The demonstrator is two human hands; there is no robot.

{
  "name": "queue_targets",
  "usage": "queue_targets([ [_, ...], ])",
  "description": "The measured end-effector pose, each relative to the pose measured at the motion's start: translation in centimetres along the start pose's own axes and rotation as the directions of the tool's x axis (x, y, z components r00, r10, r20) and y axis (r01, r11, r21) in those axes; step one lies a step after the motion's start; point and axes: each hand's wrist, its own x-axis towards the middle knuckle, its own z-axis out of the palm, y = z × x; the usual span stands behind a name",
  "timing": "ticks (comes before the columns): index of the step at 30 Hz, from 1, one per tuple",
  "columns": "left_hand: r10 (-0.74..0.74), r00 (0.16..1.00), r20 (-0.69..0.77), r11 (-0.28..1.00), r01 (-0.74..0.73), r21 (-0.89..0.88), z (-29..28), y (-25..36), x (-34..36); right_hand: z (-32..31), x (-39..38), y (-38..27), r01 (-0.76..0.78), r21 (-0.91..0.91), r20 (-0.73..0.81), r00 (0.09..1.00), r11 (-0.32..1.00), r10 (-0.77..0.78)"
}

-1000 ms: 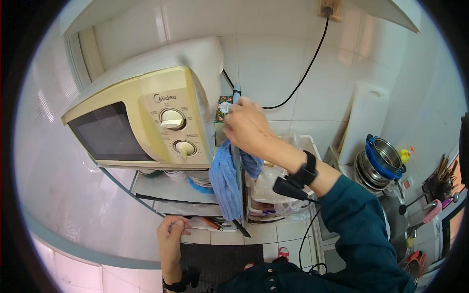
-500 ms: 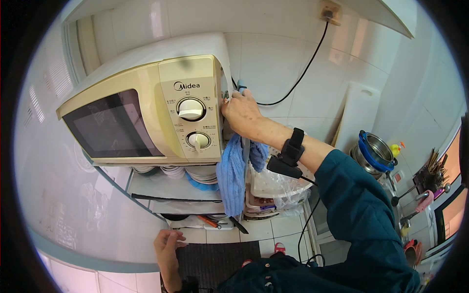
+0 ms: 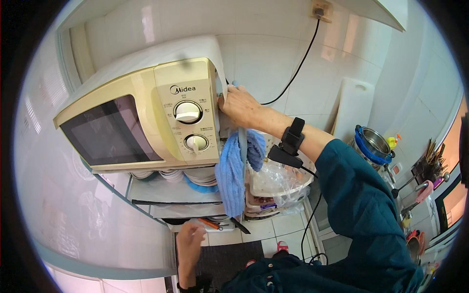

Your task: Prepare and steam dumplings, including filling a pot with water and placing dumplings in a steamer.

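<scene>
A cream microwave (image 3: 168, 141) with two dials stands on a rack, a white cover (image 3: 195, 49) draped over its top. At the microwave's right side, beside the cover's hanging edge and the rack post, is my right hand (image 3: 239, 105). Its fingers are curled, and the cover and the hand itself hide what is in them. Below that hand a blue towel (image 3: 229, 178) hangs by the post. My left hand (image 3: 189, 240) is low in front of the rack, slightly blurred, its fingers loosely bent and apart with nothing seen in them.
Stacked plates (image 3: 201, 176) stand on the shelf under the microwave. A black cord (image 3: 298, 71) runs from the wall socket (image 3: 321, 10) down behind my right hand. Beside the rack sits a plastic-covered white basket (image 3: 278, 180). A cutting board (image 3: 352, 110) and pots (image 3: 373, 144) are farther right.
My left hand has moved right and slightly up, toward the lower shelf. My right hand stays at the microwave's side, and the cover's edge now hangs lower there. The view has shifted slightly.
</scene>
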Motion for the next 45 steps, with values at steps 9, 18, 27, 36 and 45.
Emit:
queue_targets([
  [9,0.596,0.786,0.167,0.715,-0.613,0.335,8.6,10.0,4.0,0.0,0.1,1.0,0.078,0.041,0.012,0.997,0.996,-0.079],
  [18,0.439,0.895,0.073,0.818,-0.432,0.378,13.5,12.2,10.6,0.5,1.0,2.4,0.093,0.141,0.002,0.996,0.986,-0.094],
  [27,0.428,0.904,-0.015,0.738,-0.339,0.583,16.3,11.9,12.4,1.1,2.4,6.5,0.227,0.373,-0.255,0.957,0.899,-0.136],
  [36,0.505,0.858,-0.098,0.730,-0.364,0.578,16.9,11.0,13.4,-0.2,2.2,6.9,0.191,0.405,-0.218,0.970,0.894,-0.108],
  [45,0.447,0.881,-0.154,0.817,-0.332,0.471,17.2,12.2,12.6,-5.4,1.4,5.8,0.193,0.306,-0.236,0.964,0.932,-0.122],
])
